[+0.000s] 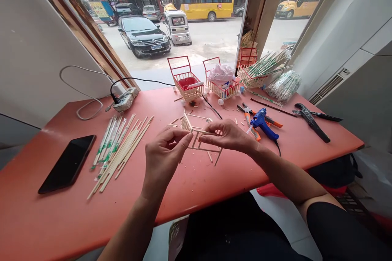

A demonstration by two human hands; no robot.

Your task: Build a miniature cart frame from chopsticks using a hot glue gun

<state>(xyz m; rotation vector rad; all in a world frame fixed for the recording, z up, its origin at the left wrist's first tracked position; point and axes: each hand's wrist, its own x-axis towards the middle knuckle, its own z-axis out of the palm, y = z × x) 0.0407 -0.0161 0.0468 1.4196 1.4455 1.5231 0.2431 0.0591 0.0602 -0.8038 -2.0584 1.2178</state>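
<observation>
A small open frame of wooden sticks [206, 149] is held between my two hands above the red table. My left hand [167, 151] pinches its left corner, where a row of short upright slats stands. With thumb and fingers my right hand [226, 135] grips the top stick on the right side. Fingers hide part of the joints. Short cut stick pieces and crumbs lie around the frame. Closest to my right hand is a blue glue gun [263, 124], resting on orange-handled pliers [249, 120].
Left on the table [128, 212] lie chopsticks [122, 155], some wrapped, a black phone [69, 164] and a power strip [126, 98]. Behind stand little stick carts [188, 87] with red handles, one holding a white cloth [221, 74]. Black-handled cutters [312, 122] lie far right.
</observation>
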